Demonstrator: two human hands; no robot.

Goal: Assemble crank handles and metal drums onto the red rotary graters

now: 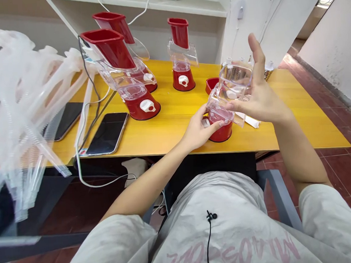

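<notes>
Head view, with places given from the red base (222, 132) near the table's front edge: farthest left of it hangs a blurred mass of clear plastic tubes (39, 133). Between these and the base lie a dark device (69, 119), partly covered by the tubes, and a black-screened phone (108, 134). Next, still left of the base and farther back, stand two red-and-clear units (142, 103), one behind the other, then a third unit (184, 79) nearer to it.

The left hand (196, 130) grips the base's left side, its thumb laid across the front just under the clear housing and its fingers curled around the far left of that housing (219, 110). Behind the base sits a red piece (210, 85). Above it, tilted, is a clear upper piece (234, 77); whether it is joined to the housing I cannot tell. The right hand (262, 99) pinches that piece at its lower right, one digit raised away from it. Just right of the base lies a white piece (252, 120); farther back, a perforated metal drum (268, 74).
</notes>
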